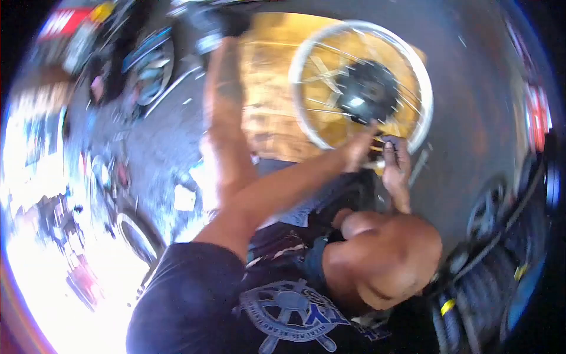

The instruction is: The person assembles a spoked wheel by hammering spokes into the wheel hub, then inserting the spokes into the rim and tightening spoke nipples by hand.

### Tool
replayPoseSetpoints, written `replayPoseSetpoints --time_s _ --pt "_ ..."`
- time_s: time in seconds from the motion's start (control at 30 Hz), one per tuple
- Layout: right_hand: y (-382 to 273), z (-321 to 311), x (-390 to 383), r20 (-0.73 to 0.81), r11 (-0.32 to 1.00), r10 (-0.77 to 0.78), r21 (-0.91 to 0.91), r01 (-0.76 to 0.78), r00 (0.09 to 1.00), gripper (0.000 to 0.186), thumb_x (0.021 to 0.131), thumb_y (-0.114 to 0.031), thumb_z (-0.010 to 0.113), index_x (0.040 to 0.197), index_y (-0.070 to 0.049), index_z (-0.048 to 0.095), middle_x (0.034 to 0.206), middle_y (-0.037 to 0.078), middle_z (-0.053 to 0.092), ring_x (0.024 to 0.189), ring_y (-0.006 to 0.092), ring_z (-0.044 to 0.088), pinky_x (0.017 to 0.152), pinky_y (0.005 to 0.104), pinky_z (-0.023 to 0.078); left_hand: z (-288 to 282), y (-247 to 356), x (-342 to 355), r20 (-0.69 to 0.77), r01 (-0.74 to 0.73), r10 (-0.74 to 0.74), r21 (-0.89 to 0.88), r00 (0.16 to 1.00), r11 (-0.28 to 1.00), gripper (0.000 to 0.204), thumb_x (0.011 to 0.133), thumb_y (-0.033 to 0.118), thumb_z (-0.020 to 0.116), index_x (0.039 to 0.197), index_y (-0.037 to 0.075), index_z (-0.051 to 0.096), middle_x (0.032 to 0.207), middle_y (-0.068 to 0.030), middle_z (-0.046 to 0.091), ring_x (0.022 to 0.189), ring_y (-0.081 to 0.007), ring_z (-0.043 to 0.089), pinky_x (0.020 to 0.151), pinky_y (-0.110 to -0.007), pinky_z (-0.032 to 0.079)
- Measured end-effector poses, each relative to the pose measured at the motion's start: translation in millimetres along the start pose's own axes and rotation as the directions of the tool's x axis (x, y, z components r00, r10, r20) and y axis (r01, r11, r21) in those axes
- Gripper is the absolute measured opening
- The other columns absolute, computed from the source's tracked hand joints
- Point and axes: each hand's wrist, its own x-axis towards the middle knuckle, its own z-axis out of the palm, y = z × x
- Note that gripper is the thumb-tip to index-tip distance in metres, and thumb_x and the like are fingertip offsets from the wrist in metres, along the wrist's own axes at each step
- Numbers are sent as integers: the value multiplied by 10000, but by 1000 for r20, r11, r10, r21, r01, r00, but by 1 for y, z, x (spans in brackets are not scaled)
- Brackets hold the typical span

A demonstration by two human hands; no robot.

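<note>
A spoked wheel [419, 76] with a silver rim and black hub [368, 88] lies on flattened cardboard [271, 71]. My left hand [360, 150] reaches to the wheel's lower part just below the hub, blurred, its grip unclear. Beside it my right hand [396, 158] has fingers curled around a small dark thing at the lower rim, too small to name. My bare leg [227, 118] stretches along the cardboard's left side, and my bent knee [383, 253] is at the lower right.
Blurred parts and a wheel [147, 71] lie at the upper left, another round wheel or tire [138, 236] at the lower left. Several tires [513, 248] stand along the right, near an alloy wheel [486, 209]. Bright glare covers the left edge.
</note>
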Motion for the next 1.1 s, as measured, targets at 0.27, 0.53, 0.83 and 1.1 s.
replayPoseSetpoints --time_s 0.27,0.53,0.83,1.1 --pt "-223 52 28 761 428 -484 -224 875 432 344 860 -85 584 1204 -68 595 1327 128 523 1284 310 440 1073 415 351 -65 100 -168 -189 -578 557 -424 809 697 453 988 458 403 1113 61 582 927 -104 626 833 -271 619 781 -404 508" --pt "-273 24 57 618 669 -144 -515 537 773 282 909 -92 578 1174 5 588 1093 183 647 1027 289 633 900 346 476 -311 98 -254 -525 70 849 850 63 521 368 925 362 510 1002 39 669 983 -258 653 945 -385 635 830 -457 503" --pt "-218 -39 42 486 377 117 -829 414 866 286 889 -132 602 1151 -18 605 1004 199 648 932 335 639 815 362 499 -403 164 -254 -312 350 941 902 130 251 486 867 241 542 1331 104 485 1477 -118 369 1368 -303 327 1089 -478 312" --pt "-212 -47 35 467 399 113 -830 390 877 286 901 -209 610 1138 -50 617 1032 204 637 943 366 624 802 419 507 -484 246 -191 -167 568 942 823 293 -31 321 920 219 454 1189 86 567 1240 -141 538 1166 -331 490 994 -469 386"
